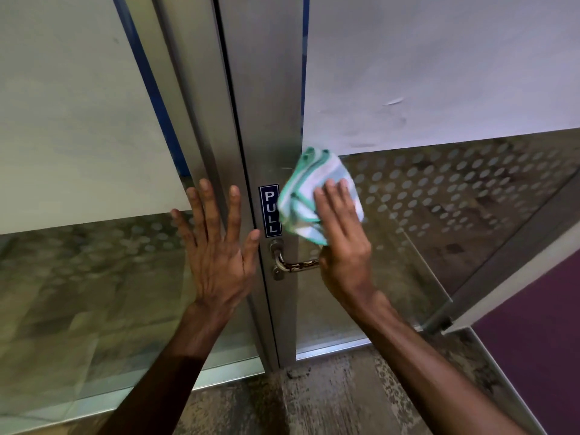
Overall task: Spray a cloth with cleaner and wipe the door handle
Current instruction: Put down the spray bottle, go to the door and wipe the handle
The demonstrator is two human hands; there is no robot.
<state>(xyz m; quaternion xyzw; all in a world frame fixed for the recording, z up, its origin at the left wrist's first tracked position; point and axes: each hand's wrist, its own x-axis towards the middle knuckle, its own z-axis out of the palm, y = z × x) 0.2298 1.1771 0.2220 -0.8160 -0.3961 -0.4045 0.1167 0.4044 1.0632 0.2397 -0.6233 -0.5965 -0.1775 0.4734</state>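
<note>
Above the handle (295,264), a folded cloth (309,191) is pressed to the door frame by the right hand (343,233); the left hand (216,246) is spread flat. Wiping the handle itself seems unfinished.

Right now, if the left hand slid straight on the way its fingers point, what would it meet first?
The left hand lies flat, fingers pointing up along the metal door frame. Going straight up, it would probably only slide along that frame; nothing sticks out in its way as far as this view shows. The PULL sticker stays beside it.
</note>
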